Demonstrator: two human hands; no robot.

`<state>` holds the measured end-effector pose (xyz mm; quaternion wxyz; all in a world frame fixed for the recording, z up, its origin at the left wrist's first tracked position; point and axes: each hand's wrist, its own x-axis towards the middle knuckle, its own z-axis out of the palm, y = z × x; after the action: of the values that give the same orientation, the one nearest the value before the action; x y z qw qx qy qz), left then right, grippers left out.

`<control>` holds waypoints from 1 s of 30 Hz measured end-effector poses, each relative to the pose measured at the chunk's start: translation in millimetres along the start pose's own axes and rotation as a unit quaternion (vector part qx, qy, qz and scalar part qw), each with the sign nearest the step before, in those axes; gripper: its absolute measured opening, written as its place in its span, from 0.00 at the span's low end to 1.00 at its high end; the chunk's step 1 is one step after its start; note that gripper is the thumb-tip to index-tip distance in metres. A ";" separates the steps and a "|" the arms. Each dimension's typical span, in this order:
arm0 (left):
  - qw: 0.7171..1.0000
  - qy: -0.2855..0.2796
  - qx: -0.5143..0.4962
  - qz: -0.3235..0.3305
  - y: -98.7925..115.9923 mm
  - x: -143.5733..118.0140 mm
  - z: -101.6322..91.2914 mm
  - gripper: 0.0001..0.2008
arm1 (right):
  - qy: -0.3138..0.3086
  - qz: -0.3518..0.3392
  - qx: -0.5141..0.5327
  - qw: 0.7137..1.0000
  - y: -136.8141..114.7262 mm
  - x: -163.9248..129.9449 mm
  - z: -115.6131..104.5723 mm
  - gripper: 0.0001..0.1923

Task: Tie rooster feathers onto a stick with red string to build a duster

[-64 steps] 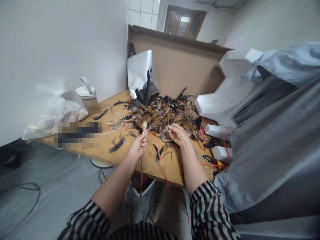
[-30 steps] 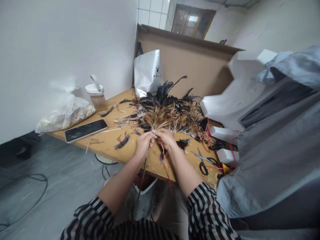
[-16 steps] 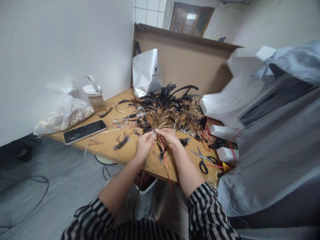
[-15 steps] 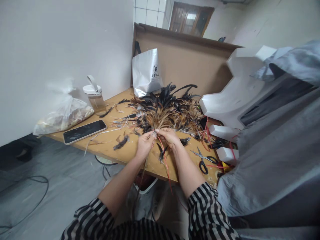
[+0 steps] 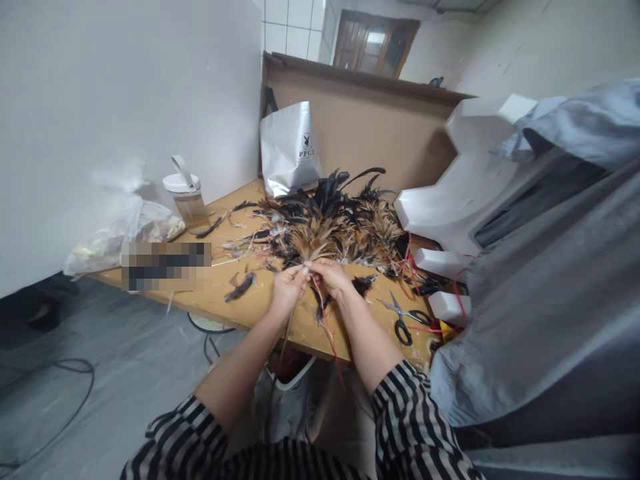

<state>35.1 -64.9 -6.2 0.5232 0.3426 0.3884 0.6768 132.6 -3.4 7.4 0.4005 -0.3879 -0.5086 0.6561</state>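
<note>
— Feather bundle (image 5: 315, 245) sits dead centre on the tabletop (image 5: 260, 308), right at the near edge of the big feather pile (image 5: 345, 220). What have you got on the far left?

— Plastic bag (image 5: 125, 230) by the wall, then a lidded jar (image 5: 186, 200), loose feathers scattered between. Moving in: left hand (image 5: 285, 290), fingers pinched tight on the bundle's base, where a thin stick (image 5: 286, 333) runs down toward the body and off the tabletop edge.

— So the long axis runs near to far?

— Exactly, stick pointing at the person, feather tips fanning away. Right hand (image 5: 333, 277) meets it from the other side, fingers closed at the same base, touching the left fingertips. A red string (image 5: 325, 320) trails down from that meeting point.

— Which hand is closer?

— Both are on it; the bundle lies just beyond the fingertips.

— And to the right?

— Scissors (image 5: 400, 320) lying flat, apart from the hands, then white foam blocks (image 5: 445, 307) and grey cloth (image 5: 540, 280).
</note>
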 end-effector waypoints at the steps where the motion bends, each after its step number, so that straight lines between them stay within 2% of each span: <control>1: 1.000 0.000 0.002 -0.001 1.0 -0.5 0.5 0.17 | 0.005 -0.002 0.003 1.000 0.0 -0.7 1.4 0.18; 5: 1.000 0.016 0.013 -0.002 9.5 -3.5 2.3 0.16 | 0.007 0.003 0.043 0.999 -5.3 -8.4 5.0 0.19; 8: 0.999 0.033 0.032 0.000 20.6 -1.4 -0.8 0.16 | -0.078 0.049 0.075 0.993 -10.6 -16.2 3.8 0.18; 11: 0.995 0.053 0.081 0.029 34.3 6.0 -10.0 0.16 | -0.170 0.074 0.047 0.982 -13.2 -22.7 4.0 0.16; 12: 0.991 0.055 0.110 0.050 38.8 8.7 -13.8 0.15 | -0.181 0.067 0.031 0.981 -13.7 -24.6 5.3 0.15; 14: 0.974 0.055 0.189 0.110 46.8 12.5 -21.0 0.12 | -0.159 0.009 -0.007 0.987 -15.0 -28.3 10.5 0.13; 16: 0.936 0.049 0.293 0.187 52.5 12.2 -25.8 0.10 | -0.108 -0.095 -0.065 0.987 -17.1 -32.8 17.7 0.11; 19: 0.846 0.027 0.445 0.291 57.0 4.1 -28.3 0.11 | -0.052 -0.241 -0.140 0.959 -20.9 -41.1 26.8 0.09; 21: 0.793 0.004 0.513 0.327 58.3 -3.8 -29.0 0.12 | -0.040 -0.269 -0.159 0.949 -22.7 -47.2 28.7 0.09; 25: 0.704 -0.048 0.623 0.337 61.9 -18.8 -31.7 0.14 | -0.038 -0.241 -0.247 0.938 -29.8 -60.3 25.4 0.12; 27: 0.645 -0.070 0.684 0.334 67.1 -26.4 -31.7 0.15 | -0.034 -0.258 -0.350 0.900 -40.6 -67.1 23.2 0.11; 30: 0.552 -0.117 0.750 0.345 80.7 -39.4 -28.3 0.18 | -0.014 -0.329 -0.495 0.804 -66.6 -75.3 20.7 0.09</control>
<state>-16.6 -120.2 49.8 -0.1559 0.7945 0.5429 0.2229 150.8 -69.3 83.9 0.3386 -0.3336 -0.8670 0.1494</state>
